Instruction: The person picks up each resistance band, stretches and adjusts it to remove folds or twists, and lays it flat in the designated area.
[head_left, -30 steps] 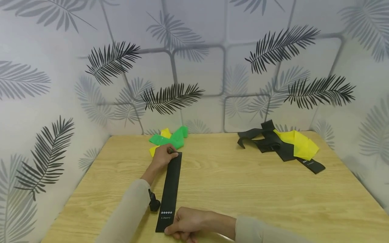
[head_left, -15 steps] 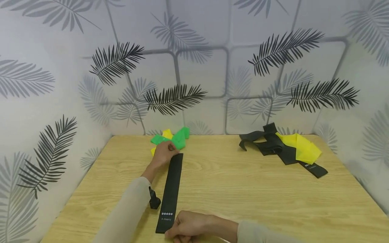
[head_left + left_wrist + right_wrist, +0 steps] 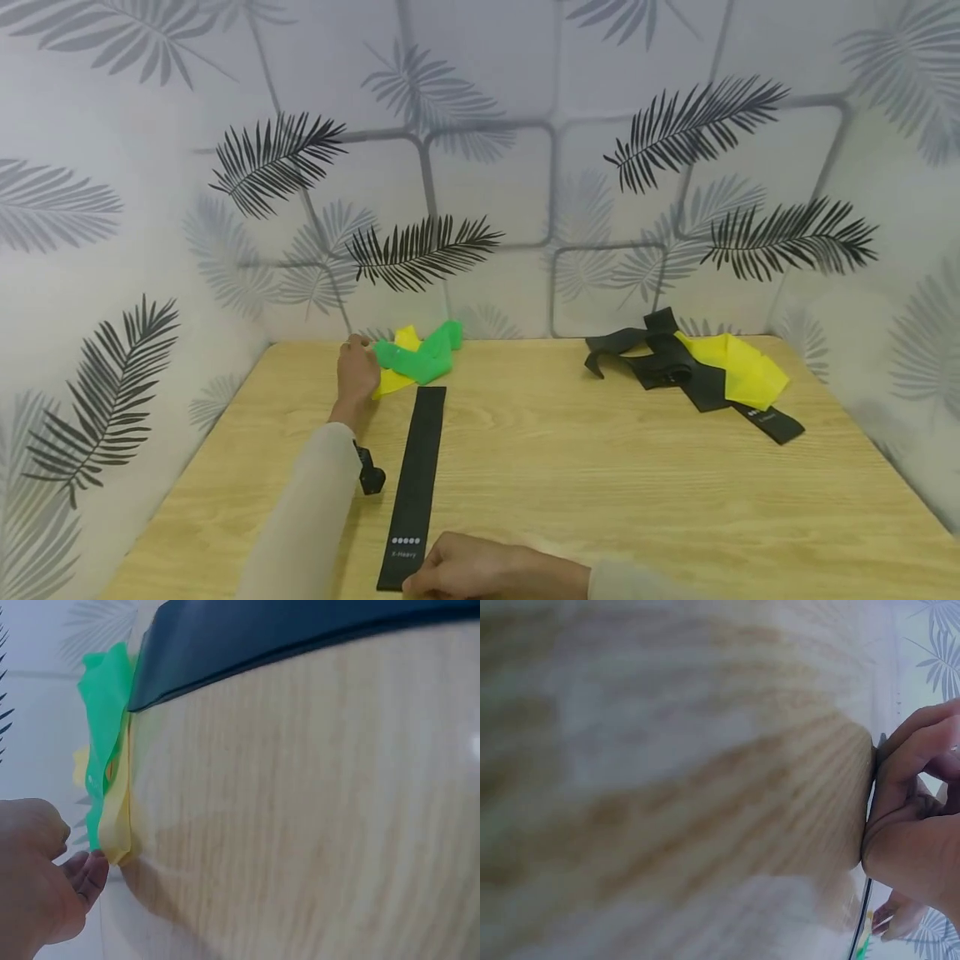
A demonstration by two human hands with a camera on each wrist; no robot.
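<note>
A black band (image 3: 415,483) printed "X-Heavy" lies flat and lengthwise on the table. At its near right corner is my right hand (image 3: 468,567), fingers curled, thumb and fingertips pinching the edge. My left hand (image 3: 357,372) is at the left side of a green band (image 3: 427,357) and a yellow band (image 3: 392,383), crumpled together beyond the black band's far end. In the left wrist view the fingers of my left hand (image 3: 45,877) are loosely bent, their tips beside the yellow band (image 3: 115,825), with a gap between thumb and fingers.
On the back right of the wooden table (image 3: 600,475), several black bands (image 3: 663,354) lie tangled with a yellow band (image 3: 738,367). A patterned wall (image 3: 495,192) stands behind the table. A small black device (image 3: 370,473) is on my left wrist.
My left hand has let go of the black band's far end and moved left to the green and yellow bands. The right hand stays at the near corner.
</note>
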